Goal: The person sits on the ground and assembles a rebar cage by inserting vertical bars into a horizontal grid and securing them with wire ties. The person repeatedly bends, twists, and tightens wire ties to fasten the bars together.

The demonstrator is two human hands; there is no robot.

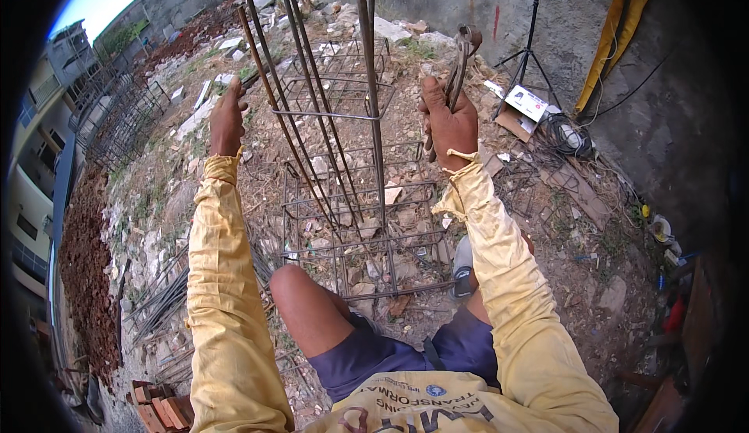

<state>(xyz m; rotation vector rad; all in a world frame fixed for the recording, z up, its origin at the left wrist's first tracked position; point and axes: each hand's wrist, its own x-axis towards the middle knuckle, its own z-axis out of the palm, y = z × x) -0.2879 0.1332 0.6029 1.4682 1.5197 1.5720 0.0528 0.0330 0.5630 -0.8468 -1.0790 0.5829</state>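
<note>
My right hand (pixel 452 123) is closed around a pair of metal pincers (pixel 466 47), their rounded jaws pointing up and away from me. Level with it on the left is my left hand (pixel 227 121), its fingers curled and its thumb side up. A dark rod shows just beyond those fingers; whether it lies in the hand is hidden. Between both hands stand tall steel reinforcing bars (pixel 308 94), leaning slightly left. A thin grey metal stirrup (pixel 328 114) crosses them at hand height. Neither hand appears to touch the upright bars.
A rebar cage (pixel 355 253) lies around the bars' feet, in front of my knees. Rubble covers the ground. At right are a tripod (pixel 529 51), a white box (pixel 526 104) and coiled cable (pixel 567 135). Loose rods (pixel 160 300) and bricks (pixel 162 409) lie lower left.
</note>
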